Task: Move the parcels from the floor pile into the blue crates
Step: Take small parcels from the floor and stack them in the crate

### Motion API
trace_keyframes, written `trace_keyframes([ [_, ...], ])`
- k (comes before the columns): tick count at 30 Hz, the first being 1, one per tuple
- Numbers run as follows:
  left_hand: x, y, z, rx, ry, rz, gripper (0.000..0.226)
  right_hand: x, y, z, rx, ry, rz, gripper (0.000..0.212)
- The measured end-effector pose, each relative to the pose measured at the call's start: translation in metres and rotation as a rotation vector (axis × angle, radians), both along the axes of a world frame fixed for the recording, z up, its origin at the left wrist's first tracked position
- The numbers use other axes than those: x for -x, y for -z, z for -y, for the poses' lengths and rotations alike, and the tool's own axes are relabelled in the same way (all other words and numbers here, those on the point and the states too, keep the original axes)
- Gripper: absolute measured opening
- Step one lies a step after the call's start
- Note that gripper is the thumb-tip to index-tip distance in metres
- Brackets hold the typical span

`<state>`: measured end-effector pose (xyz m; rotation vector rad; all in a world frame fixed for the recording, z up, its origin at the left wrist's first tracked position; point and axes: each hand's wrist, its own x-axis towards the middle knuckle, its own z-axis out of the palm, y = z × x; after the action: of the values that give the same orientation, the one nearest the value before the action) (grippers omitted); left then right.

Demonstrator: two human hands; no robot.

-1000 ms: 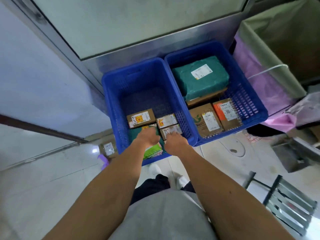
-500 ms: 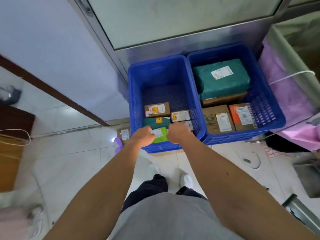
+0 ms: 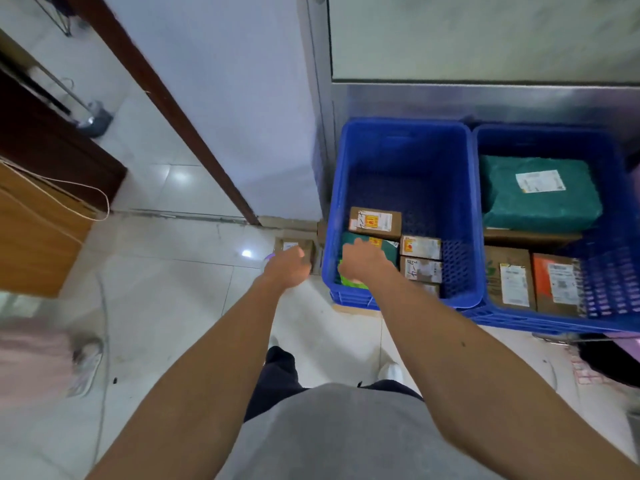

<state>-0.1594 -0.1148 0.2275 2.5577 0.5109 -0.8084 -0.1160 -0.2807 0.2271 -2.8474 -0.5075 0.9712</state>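
Just beneath the left grip [image 3: 287, 268] a small brown carton [image 3: 285, 244] lies on the floor, its right side close against the outer wall of the left crate [image 3: 330, 216]. That grip hangs knuckles-up, fingers loosely curled, with nothing in them that I can see. I judge the carton light and stiff, its taped card a bit slick. With the crate wall crowding one side, I would pinch it across its near and far edges, not by its corners.

To the right of that, the right grip [image 3: 363, 263] sits inside the crate over a green parcel [image 3: 390, 251]. Its fingers are hidden under the hand, so I cannot tell whether it holds the parcel or only rests on it. The wrapping looks soft, and I expect it would sag if lifted by one end.

Beyond and to the right of the right grip are three labelled cartons [image 3: 420, 247]. Farther right, the right crate [image 3: 554, 323] holds two cartons and a teal-wrapped parcel [image 3: 540, 195].
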Motion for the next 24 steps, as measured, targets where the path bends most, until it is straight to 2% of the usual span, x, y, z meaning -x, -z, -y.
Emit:
trace_keyframes([
  [9,-0.031,0.037,-0.158,0.141,-0.004,-0.071,0.043,-0.015,0.032,-0.141,0.044,0.118,-0.068,0.041],
  [14,-0.047,0.062,-0.227,0.14,0.032,-0.08,0.034,-0.026,0.055,-0.203,0.06,0.22,-0.118,0.038],
  [18,-0.071,0.079,-0.255,0.206,0.056,-0.109,0.025,-0.04,0.073,-0.228,0.079,0.267,-0.145,0.038],
  [24,-0.113,0.11,-0.262,0.299,0.003,-0.186,0.038,-0.066,0.112,-0.237,0.069,0.321,-0.18,0.037],
])
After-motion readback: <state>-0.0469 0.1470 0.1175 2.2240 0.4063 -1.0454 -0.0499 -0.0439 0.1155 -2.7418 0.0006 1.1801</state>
